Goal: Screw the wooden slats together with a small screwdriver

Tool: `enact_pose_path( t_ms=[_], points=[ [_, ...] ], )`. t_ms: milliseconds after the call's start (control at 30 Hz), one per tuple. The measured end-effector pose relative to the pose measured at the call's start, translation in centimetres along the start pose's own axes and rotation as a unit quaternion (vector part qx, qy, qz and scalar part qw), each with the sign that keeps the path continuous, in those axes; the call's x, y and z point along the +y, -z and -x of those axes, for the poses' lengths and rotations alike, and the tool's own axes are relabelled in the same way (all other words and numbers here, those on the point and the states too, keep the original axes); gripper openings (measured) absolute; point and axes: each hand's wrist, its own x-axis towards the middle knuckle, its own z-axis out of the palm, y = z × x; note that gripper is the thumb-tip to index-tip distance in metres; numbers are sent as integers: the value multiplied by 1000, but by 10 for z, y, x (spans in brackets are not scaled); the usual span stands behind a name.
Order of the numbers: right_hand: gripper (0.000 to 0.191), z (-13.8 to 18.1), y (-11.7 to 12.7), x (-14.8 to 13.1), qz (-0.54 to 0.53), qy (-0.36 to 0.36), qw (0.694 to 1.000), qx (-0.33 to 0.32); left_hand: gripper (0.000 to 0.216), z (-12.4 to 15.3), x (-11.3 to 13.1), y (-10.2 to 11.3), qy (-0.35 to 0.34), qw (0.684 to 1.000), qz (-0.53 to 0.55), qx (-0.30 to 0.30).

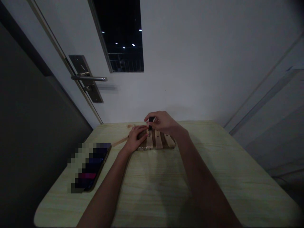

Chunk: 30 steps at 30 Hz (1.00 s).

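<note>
Currently listed: one pair of hands at work on a surface [152, 186], both at the same piece.

Item, left hand [136, 137]: spread, thumb and fingers apart, laid over the left end of a brown board [164, 143]; how hard it presses cannot be told.

Item, right hand [163, 122]: clamped on a dark-handled tool [151, 119], held near upright above the leftmost pale strip [149, 143]. Tip small; whether it touches cannot be made out.

Item, the board: beneath the left hand and below the right, its near edge facing the wearer. Across it, besides the leftmost strip, a middle strip [158, 142] and a slanted strip [170, 141], both nearer the right forearm, with small dark spots.

Item, one thin pale stick [119, 141]: just left of the left hand. Item, one curved pale piece [130, 126]: just beyond it.

Item, one phone [96, 165], partly pixelated: left of the left forearm, apart from the work.

Handling note, by judgement: tool best kept square to the strip, pressure straight down through the handle, wrist steady. Left hand best bearing on board and strip together, its thumb and fingertips clear of the tip's line; a slip sideways would run towards them. Dim light favours slow seating of the tip.
</note>
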Motion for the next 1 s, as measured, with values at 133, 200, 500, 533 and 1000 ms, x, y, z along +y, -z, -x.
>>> enact_pose_path(
  t_ms=[133, 200, 500, 533, 1000],
  points=[
    [8, -2, 0, -2, 28, 4, 1000, -2, 36, 1, -4, -2, -14, 1000, -6, 6],
    [6, -3, -1, -5, 35, -4, 999, -7, 36, 1, -5, -2, -14, 1000, -6, 10],
    [17, -3, -5, -9, 57, -17, 998, -5, 37, -1, -2, -1, 2, 1000, 2, 6],
    [18, -3, -6, -8, 58, -20, 998, 0, 37, -1, -2, -1, 0, 1000, 3, 5],
    [13, -6, -17, -2, 30, -25, 999, -10, 35, -1, -1, -2, -1, 1000, -8, 2]
  ],
)
